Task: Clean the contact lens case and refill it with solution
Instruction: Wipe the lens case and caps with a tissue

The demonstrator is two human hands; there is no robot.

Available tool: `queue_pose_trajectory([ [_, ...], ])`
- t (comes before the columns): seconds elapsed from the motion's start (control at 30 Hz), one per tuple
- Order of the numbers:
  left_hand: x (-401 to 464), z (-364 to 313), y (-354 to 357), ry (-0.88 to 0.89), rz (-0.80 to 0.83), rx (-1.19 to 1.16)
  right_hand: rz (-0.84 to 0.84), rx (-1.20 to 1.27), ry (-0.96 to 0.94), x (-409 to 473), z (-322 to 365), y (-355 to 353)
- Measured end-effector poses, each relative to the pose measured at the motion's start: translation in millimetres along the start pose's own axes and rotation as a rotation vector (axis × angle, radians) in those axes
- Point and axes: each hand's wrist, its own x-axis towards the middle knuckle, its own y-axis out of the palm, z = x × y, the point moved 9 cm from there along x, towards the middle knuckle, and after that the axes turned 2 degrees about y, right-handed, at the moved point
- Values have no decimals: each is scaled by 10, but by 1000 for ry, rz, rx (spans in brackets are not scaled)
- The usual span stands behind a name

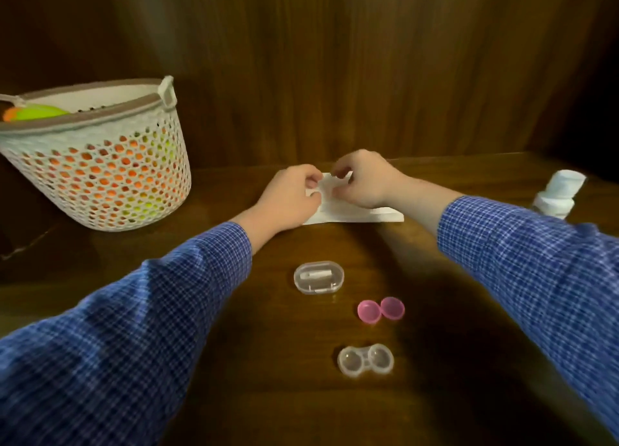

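White tissue sits a bit above the middle of the frame on the dark wooden worktop, and we've got both hands on its far end. Our left hand pinches the left edge, grip narrow, thumb and fingertips curled onto the paper. Our right hand does the same just beside it, fingers bent down on the top edge, so the two hands nearly touch.

Lower down, centre of frame, the clear contact lens case lies open with both wells showing, well apart from our hands. Just above it are two pink caps side by side, touching. Above those, a small clear oval box with something white inside.

Far right edge: a white solution bottle, a bit blurry. Upper left: a white perforated basket with orange and green stuff inside.
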Motion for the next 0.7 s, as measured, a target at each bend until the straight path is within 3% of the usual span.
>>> queue_pose_trajectory([
  [0.13, 62, 88, 121, -7, 51, 29, 33, 0, 37, 163, -95, 170],
  [0.3, 91, 98, 30, -31, 42, -34, -115, 85, 66, 129, -136, -36],
  [0.43, 11, -48, -268, -45, -94, -232, -265, 462, 164, -46, -112, -438],
  [0.53, -196, -317, -455, -13, -55, -444, -141, 777, 313, -343, -50, -505],
  [0.7, -748, -658, -544, -33, -19, -588, 134, 934, 262, -1043, 208, -355],
])
